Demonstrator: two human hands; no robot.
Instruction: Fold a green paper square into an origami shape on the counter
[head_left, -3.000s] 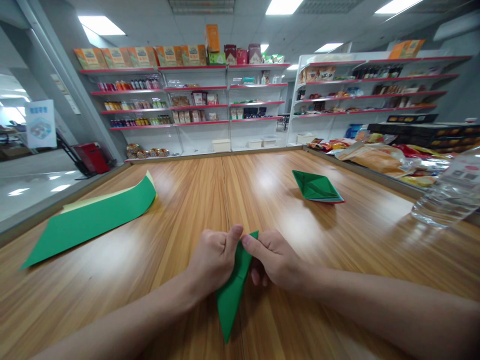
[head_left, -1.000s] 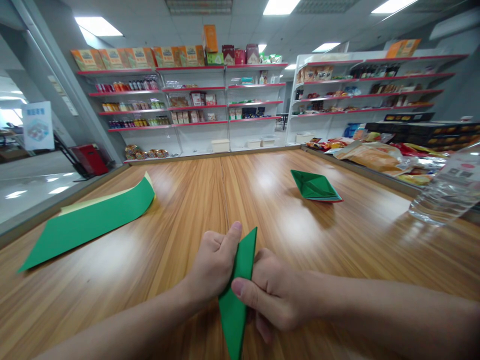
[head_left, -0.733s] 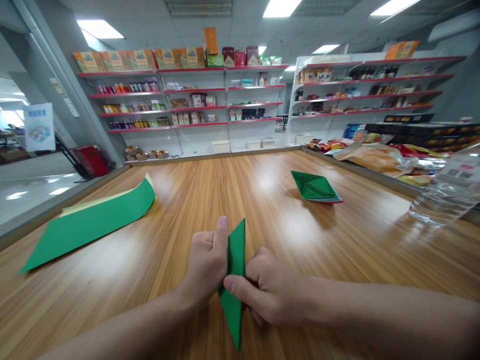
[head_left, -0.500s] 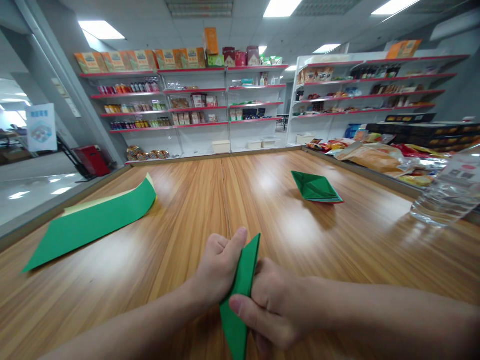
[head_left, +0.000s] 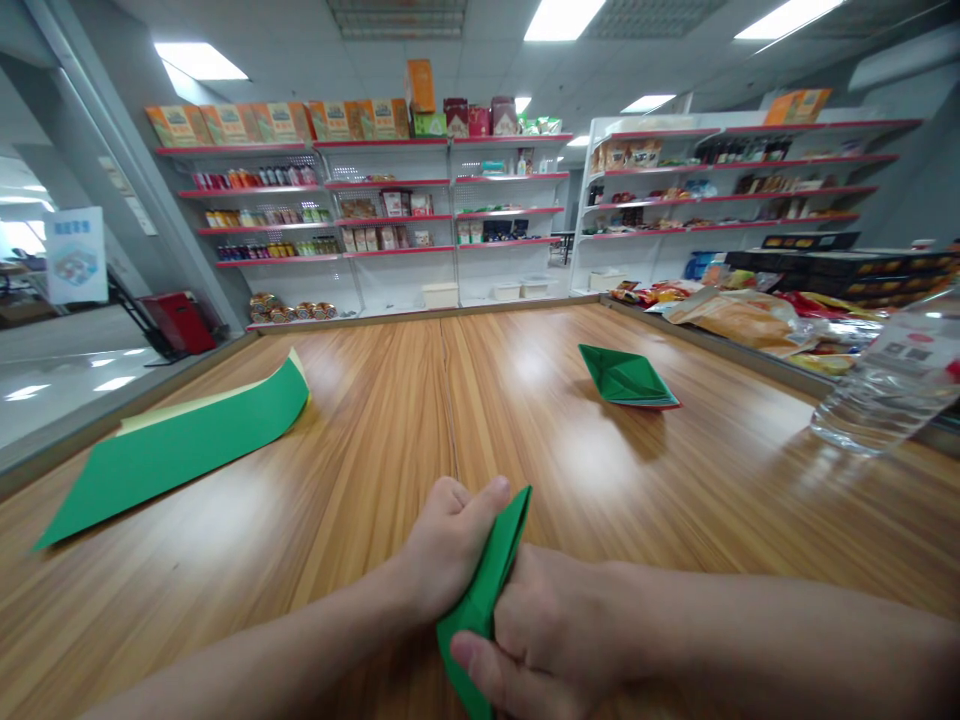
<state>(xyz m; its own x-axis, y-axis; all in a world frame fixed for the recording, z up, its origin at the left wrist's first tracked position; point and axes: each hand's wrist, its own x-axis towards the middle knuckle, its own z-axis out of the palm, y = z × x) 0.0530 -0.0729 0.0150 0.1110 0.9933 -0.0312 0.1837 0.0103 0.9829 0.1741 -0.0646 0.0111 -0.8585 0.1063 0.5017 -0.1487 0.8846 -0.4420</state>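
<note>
A folded piece of green paper (head_left: 491, 570) is held between my two hands, low in the middle of the view. My left hand (head_left: 454, 540) grips its left side with the thumb pointing up along it. My right hand (head_left: 547, 625) is closed on the right side, its thumb across the lower front of the paper. The fingers behind the paper are hidden. Beyond, on the right half of the table, sits a folded green paper boat shape (head_left: 628, 377). To the left lies a curled strip of green paper (head_left: 180, 450) with a yellow sheet edge behind it.
The wood-grain table (head_left: 360, 430) has a raised rim. At right stands a clear plastic bottle (head_left: 877, 390), near packaged snacks (head_left: 750, 320) and dark stacked boxes (head_left: 862, 270). Stocked shelves (head_left: 390, 185) line the far side.
Both hands have moved slightly down and right with the folded paper. Its lower part looks more bent, and a gap shows between layers at its upper edge.
</note>
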